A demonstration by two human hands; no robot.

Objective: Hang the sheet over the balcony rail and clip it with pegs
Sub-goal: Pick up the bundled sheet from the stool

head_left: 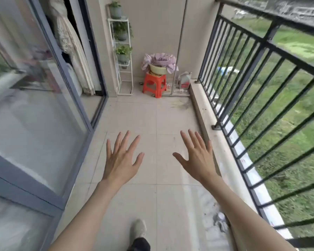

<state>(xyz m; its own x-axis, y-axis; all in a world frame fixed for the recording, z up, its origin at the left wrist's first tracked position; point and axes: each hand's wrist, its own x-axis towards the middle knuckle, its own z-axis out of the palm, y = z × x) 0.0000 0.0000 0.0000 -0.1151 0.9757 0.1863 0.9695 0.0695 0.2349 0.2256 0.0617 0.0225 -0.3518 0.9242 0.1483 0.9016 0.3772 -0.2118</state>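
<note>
A crumpled lilac sheet (160, 60) lies bundled in a pale green basin (158, 69) on an orange plastic stool (154, 84) at the far end of the balcony. The black metal balcony rail (272, 43) runs along the right side. My left hand (121, 160) and my right hand (198, 158) are stretched out in front of me over the tiled floor, palms down, fingers spread, holding nothing. Both are well short of the sheet. No pegs are visible.
A white plant rack (122, 51) with potted plants stands left of the stool. Bottles (184, 80) sit in the far right corner. Sliding glass doors (43, 105) line the left. A low ledge (207, 120) runs under the rail. My shoe (138, 228) shows below.
</note>
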